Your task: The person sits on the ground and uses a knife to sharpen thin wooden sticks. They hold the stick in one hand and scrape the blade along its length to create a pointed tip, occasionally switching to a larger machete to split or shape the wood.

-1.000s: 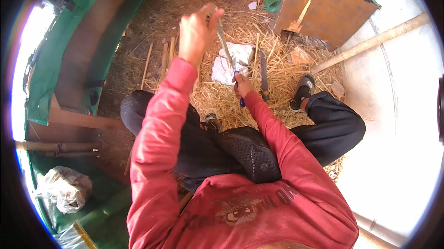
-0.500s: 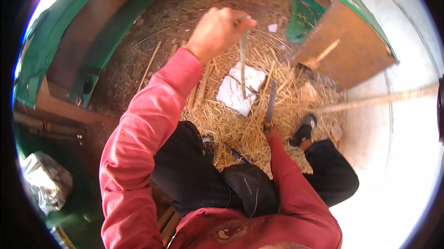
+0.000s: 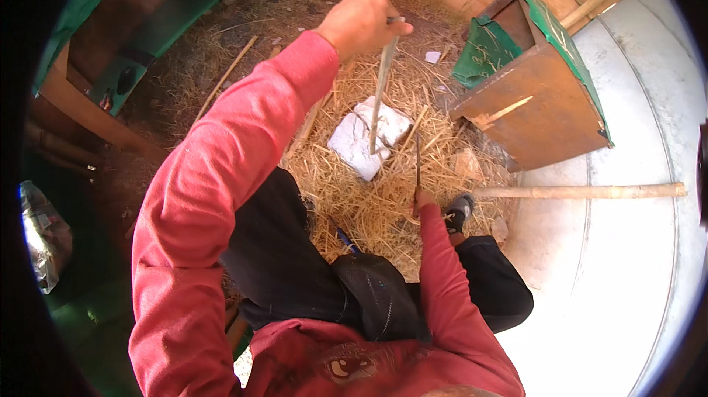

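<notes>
My left hand (image 3: 365, 22) is raised at the far middle, its fingers closed round the top of a pale, narrow wooden stick (image 3: 382, 83). The stick stands at a slight tilt, and its lower end meets the top of a white block (image 3: 352, 147) that looks like stone, marked with dark cracks. Lower and to the right, my right hand (image 3: 423, 201) grips a long-bladed knife (image 3: 418, 161). Its blade points away from me, seen nearly edge-on, just right of the block and apart from the stick. The knife's handle is mostly hidden in my fist.
Straw (image 3: 376, 209) covers the ground around the block. A brown wooden box (image 3: 542, 105) with green lining stands at the far right. Below it a bamboo pole (image 3: 582, 192) reaches toward the pale wall. A blue slim object (image 3: 345, 239) lies between my legs, and a clear plastic bag (image 3: 44, 238) sits far left.
The knife's blade has turned from showing its flat side to nearly edge-on. My left hand still holds the stick on the block, with the stick leaning more. The whole view has shifted.
</notes>
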Demonstrator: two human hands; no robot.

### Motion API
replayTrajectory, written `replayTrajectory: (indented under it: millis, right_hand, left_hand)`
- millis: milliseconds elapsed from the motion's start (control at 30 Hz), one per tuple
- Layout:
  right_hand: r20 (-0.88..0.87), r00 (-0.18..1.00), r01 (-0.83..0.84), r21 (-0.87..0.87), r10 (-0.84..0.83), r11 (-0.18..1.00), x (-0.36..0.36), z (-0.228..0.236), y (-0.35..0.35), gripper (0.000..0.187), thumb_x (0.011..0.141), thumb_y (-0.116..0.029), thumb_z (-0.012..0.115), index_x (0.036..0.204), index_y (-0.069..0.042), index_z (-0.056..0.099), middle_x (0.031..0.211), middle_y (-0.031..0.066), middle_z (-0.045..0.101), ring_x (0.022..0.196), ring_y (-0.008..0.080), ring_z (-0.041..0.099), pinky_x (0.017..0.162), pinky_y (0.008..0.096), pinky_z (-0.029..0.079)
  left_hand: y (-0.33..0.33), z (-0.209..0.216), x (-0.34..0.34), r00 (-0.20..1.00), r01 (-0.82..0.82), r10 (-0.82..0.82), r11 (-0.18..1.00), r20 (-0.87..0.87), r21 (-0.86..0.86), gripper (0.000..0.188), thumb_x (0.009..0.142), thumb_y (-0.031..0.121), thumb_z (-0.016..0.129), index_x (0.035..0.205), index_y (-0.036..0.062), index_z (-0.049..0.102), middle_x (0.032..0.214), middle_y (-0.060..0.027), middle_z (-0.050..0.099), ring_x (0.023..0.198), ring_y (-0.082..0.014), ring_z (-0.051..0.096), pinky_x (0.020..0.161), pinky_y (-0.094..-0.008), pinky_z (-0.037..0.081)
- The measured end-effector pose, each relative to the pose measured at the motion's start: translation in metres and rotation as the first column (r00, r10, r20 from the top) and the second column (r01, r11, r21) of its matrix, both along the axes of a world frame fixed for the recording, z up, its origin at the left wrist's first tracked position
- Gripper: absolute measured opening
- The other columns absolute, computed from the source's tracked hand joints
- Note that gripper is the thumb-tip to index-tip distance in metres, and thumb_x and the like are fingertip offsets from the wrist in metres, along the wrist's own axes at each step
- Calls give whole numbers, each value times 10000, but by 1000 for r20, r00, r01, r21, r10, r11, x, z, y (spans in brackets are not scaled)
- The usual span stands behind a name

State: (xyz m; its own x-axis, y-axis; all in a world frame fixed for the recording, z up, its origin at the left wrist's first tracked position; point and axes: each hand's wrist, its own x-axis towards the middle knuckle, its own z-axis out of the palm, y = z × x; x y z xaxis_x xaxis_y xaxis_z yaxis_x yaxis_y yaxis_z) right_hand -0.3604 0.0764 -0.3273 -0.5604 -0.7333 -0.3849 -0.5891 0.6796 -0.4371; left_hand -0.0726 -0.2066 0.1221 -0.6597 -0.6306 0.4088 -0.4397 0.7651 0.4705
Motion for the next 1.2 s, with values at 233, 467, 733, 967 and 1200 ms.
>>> replayTrajectory:
  millis: [233, 467, 733, 967, 1200]
  right_hand:
    - [558, 771, 613, -521, -306, 594, 51, 192, -25, 412, 966, -407, 625, 811, -40, 523, 558, 51, 454, 427, 156, 441, 483, 386, 511]
    - [286, 943, 328, -886, -171, 328, 191, 229, -21, 342, 958, -355, 624, 895, -19, 624, 634, 57, 576, 545, 167, 576, 571, 355, 508]
    - [689, 702, 521, -324, -180, 790, 192, 196, -25, 488, 920, -495, 639, 859, -12, 606, 555, 50, 501, 421, 192, 493, 429, 335, 386]
    - [426, 904, 402, -879, 43, 256, 213, 244, -32, 341, 1012, -330, 545, 842, -36, 512, 538, 0, 421, 432, 111, 434, 424, 275, 358]
    - [7, 988, 144, -409, -154, 901, 160, 45, -3, 580, 946, -504, 585, 1065, 56, 672, 820, 149, 707, 746, 289, 678, 747, 420, 524]
  left_hand:
    - [-9, -11, 3, 999, -21, 18, 998, -33, -67, 362, 875, 388, 709, 984, 47, 767, 778, -213, 703, 788, -357, 709, 785, -447, 564]
    - [0, -19, -11, 995, 35, -46, 993, -92, -116, 360, 889, 396, 698, 1021, 66, 759, 747, -202, 689, 727, -371, 686, 723, -432, 551]
    - [-4, -36, 8, 985, -36, 27, 998, -172, -49, 354, 896, 378, 704, 1045, 60, 751, 835, -230, 706, 795, -389, 694, 744, -435, 547]
    - [-11, -33, 20, 993, -40, 26, 992, -116, -119, 372, 909, 375, 696, 1072, 43, 741, 821, -222, 712, 805, -366, 709, 751, -416, 554]
    - [3, -19, 12, 982, 109, -116, 993, -152, -54, 367, 893, 376, 713, 1058, 51, 750, 805, -219, 711, 768, -340, 720, 742, -421, 563]
